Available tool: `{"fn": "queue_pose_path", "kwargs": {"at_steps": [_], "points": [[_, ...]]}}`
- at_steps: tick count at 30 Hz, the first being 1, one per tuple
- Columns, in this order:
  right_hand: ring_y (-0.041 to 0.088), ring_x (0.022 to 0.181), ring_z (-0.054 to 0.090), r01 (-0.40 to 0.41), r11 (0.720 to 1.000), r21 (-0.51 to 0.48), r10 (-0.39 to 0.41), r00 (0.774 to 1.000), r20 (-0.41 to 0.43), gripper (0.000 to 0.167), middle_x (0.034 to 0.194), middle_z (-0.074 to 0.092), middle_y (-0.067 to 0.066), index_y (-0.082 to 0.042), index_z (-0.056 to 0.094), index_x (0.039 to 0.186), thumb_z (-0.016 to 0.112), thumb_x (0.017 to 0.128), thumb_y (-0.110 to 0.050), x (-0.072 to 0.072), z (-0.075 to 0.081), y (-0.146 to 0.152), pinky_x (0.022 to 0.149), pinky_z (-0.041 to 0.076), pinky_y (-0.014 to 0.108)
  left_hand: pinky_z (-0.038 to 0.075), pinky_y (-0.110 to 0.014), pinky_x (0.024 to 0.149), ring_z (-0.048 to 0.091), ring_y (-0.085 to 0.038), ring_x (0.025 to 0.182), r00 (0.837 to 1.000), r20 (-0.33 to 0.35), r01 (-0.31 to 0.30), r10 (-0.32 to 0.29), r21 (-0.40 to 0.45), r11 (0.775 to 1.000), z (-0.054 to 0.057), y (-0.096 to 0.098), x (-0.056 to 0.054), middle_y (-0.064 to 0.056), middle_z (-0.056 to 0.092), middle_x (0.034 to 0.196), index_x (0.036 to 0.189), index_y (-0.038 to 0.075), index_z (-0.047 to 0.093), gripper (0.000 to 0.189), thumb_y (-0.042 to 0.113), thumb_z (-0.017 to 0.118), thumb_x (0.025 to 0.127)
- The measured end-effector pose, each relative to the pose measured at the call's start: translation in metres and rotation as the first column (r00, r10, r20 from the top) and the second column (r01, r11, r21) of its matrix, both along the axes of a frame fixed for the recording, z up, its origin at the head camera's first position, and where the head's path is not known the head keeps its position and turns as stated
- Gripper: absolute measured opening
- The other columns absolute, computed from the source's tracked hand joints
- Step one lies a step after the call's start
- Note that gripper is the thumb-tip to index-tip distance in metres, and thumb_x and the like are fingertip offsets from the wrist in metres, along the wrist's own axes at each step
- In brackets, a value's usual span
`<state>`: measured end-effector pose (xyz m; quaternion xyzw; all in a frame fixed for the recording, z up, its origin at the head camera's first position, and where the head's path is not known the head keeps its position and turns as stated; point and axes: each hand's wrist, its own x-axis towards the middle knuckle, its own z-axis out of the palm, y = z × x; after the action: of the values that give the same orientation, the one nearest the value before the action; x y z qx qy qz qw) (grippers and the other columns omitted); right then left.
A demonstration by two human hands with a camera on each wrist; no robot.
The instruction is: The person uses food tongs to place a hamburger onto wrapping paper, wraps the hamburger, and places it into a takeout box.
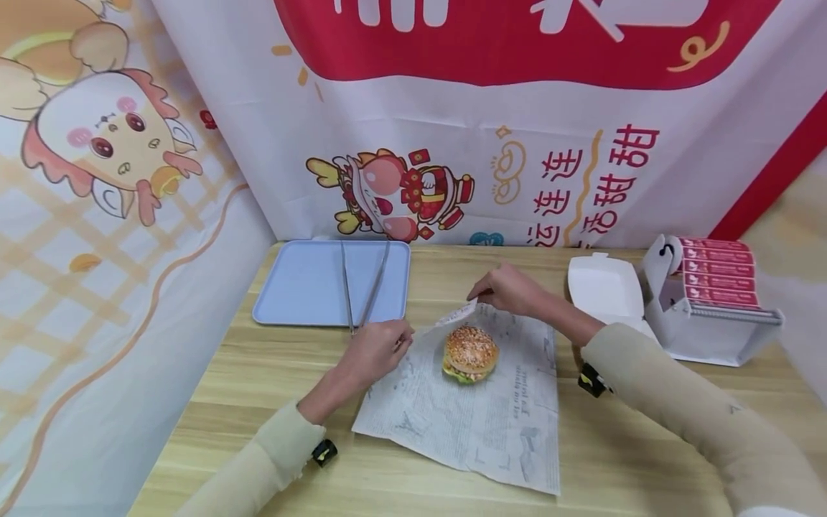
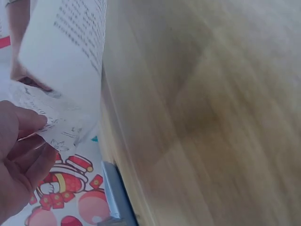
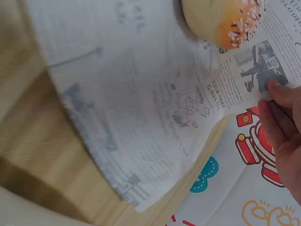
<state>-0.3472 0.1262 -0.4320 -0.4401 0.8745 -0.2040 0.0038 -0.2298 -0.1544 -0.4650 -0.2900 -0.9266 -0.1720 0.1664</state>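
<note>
A sheet of newsprint-patterned wrapping paper [image 1: 510, 431] lies on the wooden table with a sesame-bun burger [image 1: 472, 353] on it; lettuce shows at the burger's lower edge. The paper's far edge is lifted between both hands. My left hand [image 1: 381, 348] pinches that edge at its left, between thumb and fingers, just in front of the tongs. My right hand [image 1: 510, 289] pinches the far edge beyond the burger. In the right wrist view, thumb and fingertips hold the paper [image 3: 155, 108] beside the bun [image 3: 221, 21].
A pale blue tray [image 1: 297, 283] stands at the back left, with metal tongs [image 1: 349, 287] lying across it. At the right are an open white takeaway box [image 1: 604, 283] and a dispenser [image 1: 704, 330] with rolls of red labels. A printed cloth [image 1: 504, 108] hangs behind the table.
</note>
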Motion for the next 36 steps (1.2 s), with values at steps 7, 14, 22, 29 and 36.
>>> {"fn": "queue_pose_path", "kwargs": {"at_steps": [7,14,22,29,36], "points": [[0.024,0.095,0.075,-0.022,0.998,-0.061,0.019,0.999,-0.044,0.021,0.101,0.078,0.008,-0.005,0.079,0.102,0.070,0.086,0.005,0.020,-0.009,0.017,0.081,0.062,0.037,0.054,-0.015,0.060,0.069,-0.012,0.077,0.995,0.007,0.100,-0.100,-0.061,0.993,0.001,0.007,0.003,-0.004,0.074,0.103,0.102,0.008,0.069,0.019,0.002,0.073,0.084],[0.022,0.103,0.073,0.033,0.998,-0.054,-0.036,0.998,-0.058,0.025,0.108,0.077,0.006,-0.009,0.078,0.108,0.071,0.088,0.003,0.037,-0.025,0.029,0.084,0.061,0.037,0.059,-0.023,0.081,0.071,-0.017,0.102,0.977,-0.017,0.210,-0.213,-0.105,0.972,-0.004,0.011,0.003,-0.008,0.072,0.120,0.115,0.008,0.066,0.028,0.003,0.069,0.088],[0.022,0.109,0.071,0.026,1.000,-0.003,-0.026,0.975,-0.222,0.024,0.113,0.076,0.005,-0.009,0.077,0.111,0.073,0.088,-0.003,0.054,-0.045,0.037,0.090,0.059,0.040,0.057,-0.029,0.095,0.066,-0.021,0.117,0.947,-0.052,0.301,-0.316,-0.192,0.934,-0.013,0.012,0.006,-0.011,0.066,0.131,0.130,0.006,0.059,0.040,0.010,0.068,0.092],[0.026,0.118,0.067,0.060,0.997,0.049,-0.039,0.935,-0.352,0.031,0.125,0.071,0.009,-0.009,0.072,0.122,0.071,0.091,-0.008,0.057,-0.057,0.039,0.092,0.058,0.042,0.051,-0.031,0.105,0.057,-0.021,0.132,0.939,0.029,0.339,-0.342,-0.236,0.911,-0.014,0.014,0.007,-0.009,0.057,0.145,0.101,0.014,0.060,0.010,0.018,0.066,0.095],[0.029,0.122,0.063,0.047,0.994,0.094,0.001,0.890,-0.456,0.030,0.123,0.071,0.012,-0.006,0.072,0.118,0.072,0.088,-0.005,0.043,-0.047,0.032,0.099,0.055,0.043,0.050,-0.034,0.107,0.052,-0.020,0.137,0.934,0.128,0.357,-0.334,-0.265,0.896,-0.005,0.022,0.003,-0.005,0.052,0.150,0.111,0.015,0.061,0.017,0.028,0.056,0.102]]}}
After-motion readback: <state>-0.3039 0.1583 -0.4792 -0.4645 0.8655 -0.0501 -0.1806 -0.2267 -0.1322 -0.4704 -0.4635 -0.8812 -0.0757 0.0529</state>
